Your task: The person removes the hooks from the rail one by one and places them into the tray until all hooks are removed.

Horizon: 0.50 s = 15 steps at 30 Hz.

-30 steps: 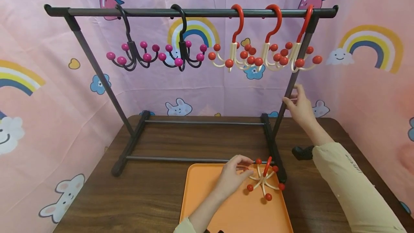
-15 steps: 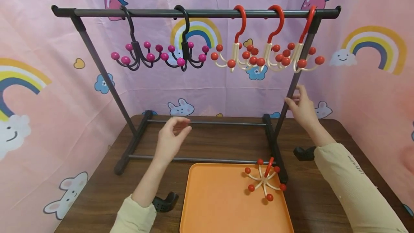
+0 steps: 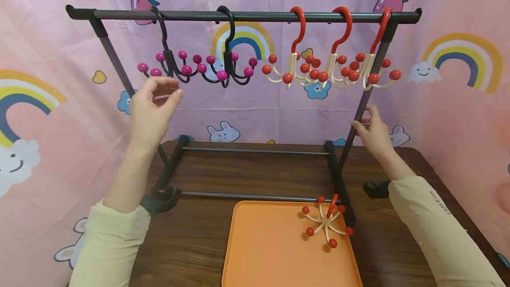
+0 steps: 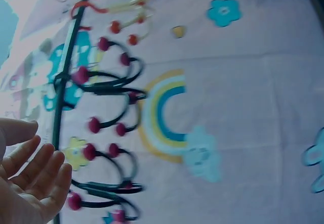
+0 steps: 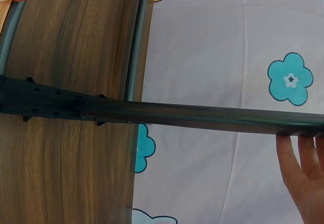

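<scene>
A black garment rack (image 3: 259,16) carries two black octopus-shaped hangers, the left one (image 3: 169,59) and the one beside it (image 3: 228,63), both with magenta balls. Three cream hangers (image 3: 292,63) with red hooks and red balls hang farther right. My left hand (image 3: 149,114) is raised just below the leftmost black hanger, fingers loosely bent and holding nothing. In the left wrist view its fingers (image 4: 45,176) are apart from the bar. My right hand (image 3: 372,132) holds the rack's right post (image 3: 360,105), thumb and fingertips against it. Another red-hooked cream hanger (image 3: 326,223) lies on an orange tray (image 3: 279,251).
The rack's feet, including the right one (image 3: 340,189), stand on a dark wooden table (image 3: 179,251). The tray lies at the rack's front right. A patterned curtain (image 3: 255,123) hangs close behind and at both sides. Black wrist straps (image 3: 163,203) show at the sleeves.
My left hand has moved from beside the hanger on the tray, leftward and up to the leftmost black hanger. My right hand stays at the post. The view has shifted slightly.
</scene>
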{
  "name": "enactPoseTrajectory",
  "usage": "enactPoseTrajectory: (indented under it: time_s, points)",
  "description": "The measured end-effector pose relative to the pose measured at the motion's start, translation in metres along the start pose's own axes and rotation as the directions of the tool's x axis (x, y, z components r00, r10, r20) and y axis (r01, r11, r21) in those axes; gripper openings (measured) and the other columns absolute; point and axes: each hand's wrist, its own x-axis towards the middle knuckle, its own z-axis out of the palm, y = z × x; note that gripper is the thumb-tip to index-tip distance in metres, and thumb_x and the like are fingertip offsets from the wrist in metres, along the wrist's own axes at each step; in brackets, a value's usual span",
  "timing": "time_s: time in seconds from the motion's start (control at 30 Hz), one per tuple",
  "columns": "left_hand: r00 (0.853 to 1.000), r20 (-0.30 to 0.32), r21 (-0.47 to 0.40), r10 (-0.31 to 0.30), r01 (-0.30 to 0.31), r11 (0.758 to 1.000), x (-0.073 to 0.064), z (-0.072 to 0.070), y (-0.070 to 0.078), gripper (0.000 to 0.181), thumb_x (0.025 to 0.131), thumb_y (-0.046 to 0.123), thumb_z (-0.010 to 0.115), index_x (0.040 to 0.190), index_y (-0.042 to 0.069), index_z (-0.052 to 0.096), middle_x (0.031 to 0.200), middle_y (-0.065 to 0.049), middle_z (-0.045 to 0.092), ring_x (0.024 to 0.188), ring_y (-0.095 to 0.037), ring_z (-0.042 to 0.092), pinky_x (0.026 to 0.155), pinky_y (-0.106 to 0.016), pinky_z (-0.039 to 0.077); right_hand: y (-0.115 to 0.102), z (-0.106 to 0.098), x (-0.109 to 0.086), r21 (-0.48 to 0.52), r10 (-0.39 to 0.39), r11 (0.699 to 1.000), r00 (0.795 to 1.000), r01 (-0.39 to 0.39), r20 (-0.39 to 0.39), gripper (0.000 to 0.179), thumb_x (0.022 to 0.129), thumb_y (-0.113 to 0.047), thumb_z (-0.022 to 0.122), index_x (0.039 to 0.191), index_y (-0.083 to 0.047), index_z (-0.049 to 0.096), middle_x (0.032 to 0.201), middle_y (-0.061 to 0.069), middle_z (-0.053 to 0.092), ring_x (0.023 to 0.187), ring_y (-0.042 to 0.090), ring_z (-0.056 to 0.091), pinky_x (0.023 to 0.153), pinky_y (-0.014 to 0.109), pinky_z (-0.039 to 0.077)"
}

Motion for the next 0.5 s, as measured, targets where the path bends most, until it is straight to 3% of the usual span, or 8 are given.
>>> enactPoseTrajectory:
  time_s: [0.13, 0.2, 0.37, 0.5]
  points:
    - [0.997, -0.073, -0.003, -0.01, 0.01, 1.0, 0.029, -0.011, 0.015, 0.028, 0.086, 0.021, 0.062, 0.111, 0.011, 0.061, 0.106, -0.002, 0.062, 0.092, -0.004, 0.054, 0.081, -0.017, 0.043, 0.0, 0.0, 0.0, -0.001, 0.009, 1.0, 1.0, -0.009, 0.01, 0.043, 0.095, -0.024, 0.045, 0.132, -0.012, 0.026, 0.113, 0.027, 0.054, 0.101, 0.043, 0.057, 0.079, 0.057, 0.045]
    - [0.994, -0.101, -0.021, -0.046, 0.044, 0.999, 0.044, -0.013, 0.017, 0.028, 0.085, 0.021, 0.062, 0.112, 0.012, 0.061, 0.105, 0.0, 0.061, 0.093, -0.004, 0.053, 0.082, -0.017, 0.042, 0.001, -0.001, 0.001, -0.004, 0.01, 1.0, 1.0, -0.01, 0.013, 0.043, 0.095, -0.025, 0.044, 0.132, -0.012, 0.025, 0.113, 0.027, 0.054, 0.1, 0.043, 0.057, 0.078, 0.056, 0.046]
    - [0.984, -0.12, -0.048, -0.129, 0.124, 0.991, 0.073, -0.016, 0.013, 0.032, 0.086, 0.024, 0.061, 0.116, 0.015, 0.058, 0.108, 0.005, 0.057, 0.099, -0.005, 0.052, 0.089, -0.019, 0.044, -0.001, -0.002, 0.001, -0.018, 0.009, 1.0, 1.0, -0.009, 0.018, 0.044, 0.095, -0.026, 0.044, 0.132, -0.011, 0.024, 0.113, 0.027, 0.054, 0.1, 0.043, 0.057, 0.075, 0.053, 0.046]
    - [0.982, -0.124, -0.026, -0.143, 0.141, 0.99, 0.091, -0.016, 0.008, 0.035, 0.085, 0.027, 0.062, 0.117, 0.016, 0.057, 0.113, 0.004, 0.055, 0.102, -0.005, 0.053, 0.09, -0.02, 0.043, -0.001, -0.001, 0.0, -0.017, 0.008, 1.0, 1.0, -0.007, 0.023, 0.044, 0.095, -0.026, 0.044, 0.132, -0.011, 0.024, 0.114, 0.028, 0.054, 0.1, 0.043, 0.056, 0.076, 0.055, 0.046]
